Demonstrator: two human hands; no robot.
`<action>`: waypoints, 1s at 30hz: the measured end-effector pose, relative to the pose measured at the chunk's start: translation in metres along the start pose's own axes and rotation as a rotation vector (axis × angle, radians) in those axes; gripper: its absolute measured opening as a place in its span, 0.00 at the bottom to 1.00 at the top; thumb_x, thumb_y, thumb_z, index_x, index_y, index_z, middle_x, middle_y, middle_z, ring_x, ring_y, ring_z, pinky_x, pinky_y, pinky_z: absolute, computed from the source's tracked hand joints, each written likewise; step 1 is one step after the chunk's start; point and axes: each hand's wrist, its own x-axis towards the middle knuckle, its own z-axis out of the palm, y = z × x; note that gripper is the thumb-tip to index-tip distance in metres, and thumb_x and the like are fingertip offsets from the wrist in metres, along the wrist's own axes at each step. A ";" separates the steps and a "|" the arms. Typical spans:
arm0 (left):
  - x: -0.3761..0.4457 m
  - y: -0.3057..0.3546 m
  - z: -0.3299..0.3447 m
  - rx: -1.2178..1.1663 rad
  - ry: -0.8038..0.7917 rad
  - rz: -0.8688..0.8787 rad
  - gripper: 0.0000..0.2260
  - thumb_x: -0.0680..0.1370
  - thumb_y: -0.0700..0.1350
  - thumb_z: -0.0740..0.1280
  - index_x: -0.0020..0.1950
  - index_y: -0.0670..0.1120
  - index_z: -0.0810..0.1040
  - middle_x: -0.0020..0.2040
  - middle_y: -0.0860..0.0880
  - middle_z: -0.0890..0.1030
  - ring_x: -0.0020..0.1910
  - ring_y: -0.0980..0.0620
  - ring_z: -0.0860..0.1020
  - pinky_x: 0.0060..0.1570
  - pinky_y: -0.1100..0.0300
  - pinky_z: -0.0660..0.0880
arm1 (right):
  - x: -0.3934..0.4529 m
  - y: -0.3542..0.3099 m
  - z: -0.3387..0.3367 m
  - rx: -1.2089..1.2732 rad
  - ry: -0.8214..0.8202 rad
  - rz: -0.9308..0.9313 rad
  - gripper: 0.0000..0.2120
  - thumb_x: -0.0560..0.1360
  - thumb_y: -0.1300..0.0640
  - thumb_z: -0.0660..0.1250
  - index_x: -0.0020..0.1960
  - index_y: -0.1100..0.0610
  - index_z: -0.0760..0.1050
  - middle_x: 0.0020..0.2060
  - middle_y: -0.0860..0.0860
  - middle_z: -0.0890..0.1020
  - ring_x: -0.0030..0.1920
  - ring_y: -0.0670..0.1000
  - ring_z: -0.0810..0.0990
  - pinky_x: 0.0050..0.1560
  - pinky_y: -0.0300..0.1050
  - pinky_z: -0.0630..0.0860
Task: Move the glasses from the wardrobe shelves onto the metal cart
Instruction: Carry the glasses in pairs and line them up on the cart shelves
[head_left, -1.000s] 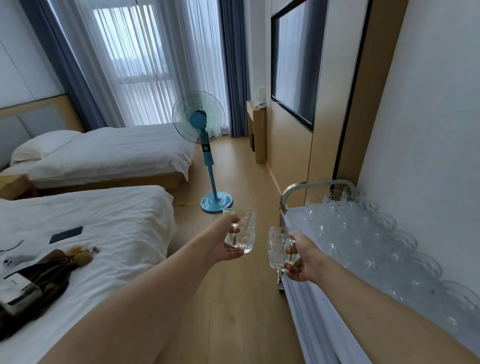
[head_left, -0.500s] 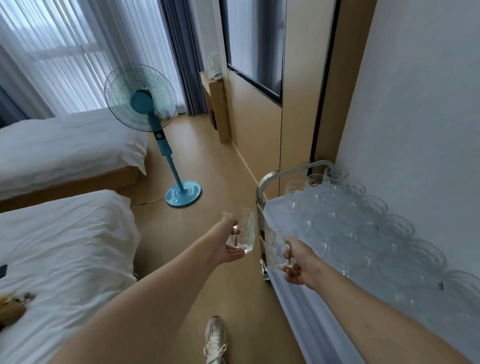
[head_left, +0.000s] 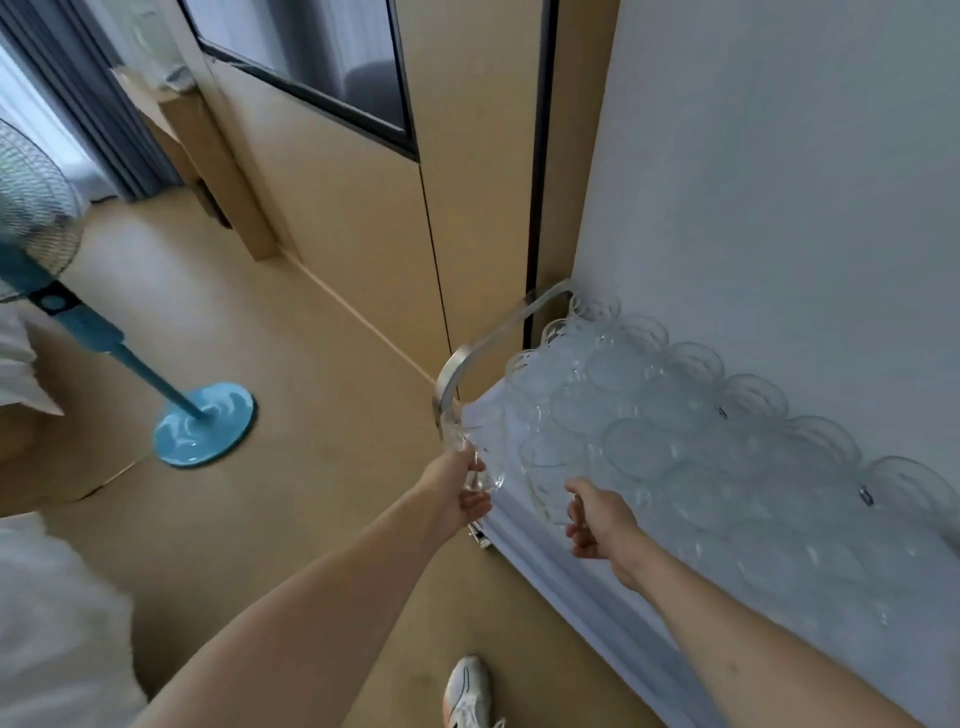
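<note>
A white sneaker (head_left: 467, 693) stands on the tan floor (head_left: 291, 467) at the bottom edge; no logo or writing on it can be read, and none is legible elsewhere. Just above it the left hand (head_left: 460, 491) curls its fingers round a clear glass (head_left: 478, 462), holding it at the near corner of the metal cart (head_left: 457, 374), beside the curved chrome handle. The right hand (head_left: 597, 525) grips a second glass (head_left: 550, 493) with thumb and fingers, over the near edge of the cart's top. That top, draped in a pale cloth (head_left: 571, 577), carries a dense crowd of upright clear glasses (head_left: 675, 431) in rows running back along the white wall (head_left: 779, 182); they look empty, though blur hides detail. Off to the left stands a blue pedestal fan (head_left: 202, 423) on its round base, beside white bedding (head_left: 57, 623). Farthest back are wood wall panels (head_left: 353, 223), a dark-framed screen (head_left: 322, 62) and grey curtains (head_left: 98, 109).
</note>
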 end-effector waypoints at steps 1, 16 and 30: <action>0.011 0.002 -0.002 0.008 -0.014 -0.017 0.16 0.83 0.55 0.63 0.50 0.42 0.74 0.42 0.41 0.75 0.32 0.49 0.69 0.39 0.54 0.76 | 0.004 0.001 0.005 0.006 0.020 0.002 0.19 0.76 0.48 0.65 0.31 0.56 0.70 0.28 0.53 0.73 0.33 0.54 0.72 0.39 0.49 0.76; 0.090 0.009 -0.004 0.252 -0.195 0.005 0.11 0.82 0.41 0.67 0.64 0.39 0.76 0.49 0.50 0.80 0.42 0.55 0.76 0.50 0.60 0.77 | 0.038 0.038 0.042 0.260 0.316 -0.034 0.22 0.81 0.51 0.67 0.30 0.56 0.71 0.29 0.53 0.78 0.39 0.56 0.78 0.50 0.60 0.79; 0.107 -0.005 0.004 0.326 -0.289 0.121 0.40 0.78 0.45 0.71 0.81 0.61 0.48 0.71 0.46 0.72 0.55 0.50 0.80 0.68 0.46 0.74 | 0.039 0.045 0.053 -0.065 0.417 -0.070 0.16 0.83 0.42 0.60 0.50 0.51 0.80 0.45 0.50 0.83 0.50 0.51 0.81 0.59 0.58 0.79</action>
